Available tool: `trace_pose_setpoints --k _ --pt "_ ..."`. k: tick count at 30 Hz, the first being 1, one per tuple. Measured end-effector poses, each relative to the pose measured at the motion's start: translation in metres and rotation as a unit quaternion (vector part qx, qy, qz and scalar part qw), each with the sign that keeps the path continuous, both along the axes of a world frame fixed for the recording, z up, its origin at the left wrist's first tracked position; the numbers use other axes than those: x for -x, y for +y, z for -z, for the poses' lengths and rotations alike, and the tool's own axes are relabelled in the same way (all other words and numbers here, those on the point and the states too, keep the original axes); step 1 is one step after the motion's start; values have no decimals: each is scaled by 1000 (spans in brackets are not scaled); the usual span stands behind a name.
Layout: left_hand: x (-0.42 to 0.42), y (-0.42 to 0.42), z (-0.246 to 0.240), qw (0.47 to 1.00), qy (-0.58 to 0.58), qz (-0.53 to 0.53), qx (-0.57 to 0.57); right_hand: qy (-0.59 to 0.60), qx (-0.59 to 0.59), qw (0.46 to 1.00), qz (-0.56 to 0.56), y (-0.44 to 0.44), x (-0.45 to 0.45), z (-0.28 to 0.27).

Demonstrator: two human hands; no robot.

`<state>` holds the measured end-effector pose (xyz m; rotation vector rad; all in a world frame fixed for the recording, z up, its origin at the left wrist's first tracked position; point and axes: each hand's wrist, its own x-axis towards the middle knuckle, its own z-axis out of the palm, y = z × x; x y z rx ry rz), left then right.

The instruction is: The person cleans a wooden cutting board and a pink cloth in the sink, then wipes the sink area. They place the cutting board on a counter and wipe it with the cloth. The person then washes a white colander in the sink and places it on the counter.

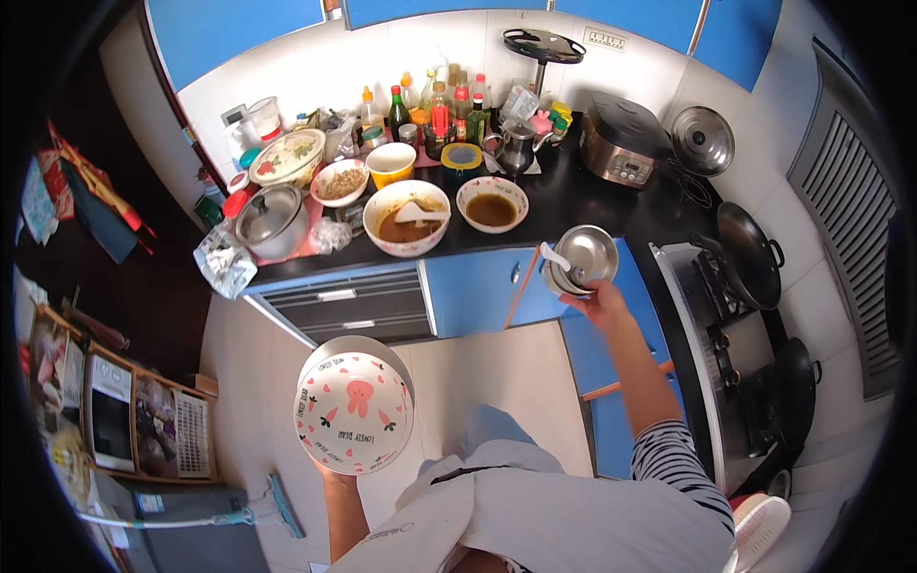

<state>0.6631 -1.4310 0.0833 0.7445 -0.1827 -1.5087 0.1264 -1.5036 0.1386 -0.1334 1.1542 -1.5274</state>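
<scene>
My left hand (335, 475) holds up a white bowl (351, 419) printed with a pink rabbit, carrots and hearts. A second pale round rim (380, 345) shows behind it, and most of my fingers are hidden underneath. In my right hand (603, 304) are stacked stainless-steel bowls (593, 251), held by the near rim in front of the counter edge. A white spoon (554, 256) rests in them, tilted over the left side. On the counter stand a bowl of brown sauce (491, 210) and a larger bowl (406, 243) with brown liquid and a white ladle (421, 213).
The black counter (566, 204) also carries a lidded pot (269, 222), a bowl of minced food (342, 183), several bottles, a metal teapot (517, 147) and a rice cooker (623, 140). Right is a gas stove (691, 344) with two woks. A floor squeegee (283, 505) lies left.
</scene>
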Motion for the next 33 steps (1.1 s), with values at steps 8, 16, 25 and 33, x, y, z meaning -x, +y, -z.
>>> trace_pose_setpoints --k 8,16,25,33 --pt "22 -147 -10 1000 8 12 5 18 -32 997 66 -147 65 31" --pt "46 -254 -30 999 9 35 6 17 -76 992 95 -191 94 62" --pt "40 -322 -41 997 26 74 17 71 -100 990 74 -195 93 61" --pt "11 -370 -53 991 61 109 36 421 241 857 171 -260 -61 -137"
